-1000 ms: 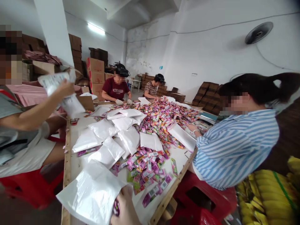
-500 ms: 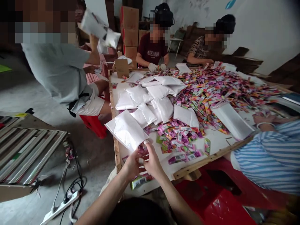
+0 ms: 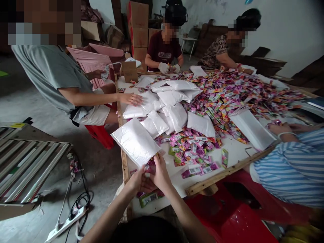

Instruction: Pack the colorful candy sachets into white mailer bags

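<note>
A white padded mailer bag (image 3: 136,141) lies over the near left corner of the table, its near end toward me. At that end both my hands are curled around a few small purple packets (image 3: 151,164). My left hand (image 3: 138,180) is closed on them from the left, its thumb by the bag's lower corner. From the right, my right hand (image 3: 161,172) grips them, fingertips at the bag's edge. My palms partly hide the packets. Beneath my hands, a green packet (image 3: 151,198) rests on the table.
Filled white bags (image 3: 174,116) are heaped ahead, with a big pile of colourful packets (image 3: 227,98) beyond. Flat white bags (image 3: 250,130) are stacked to the right. Co-workers sit around the table; one co-worker's hand (image 3: 131,99) touches the heap. A roller conveyor (image 3: 32,168) stands left.
Purple packets now show more clearly between my hands at the bag's end. The co-worker on the left has lowered the raised white bags and reached a hand onto the heap.
</note>
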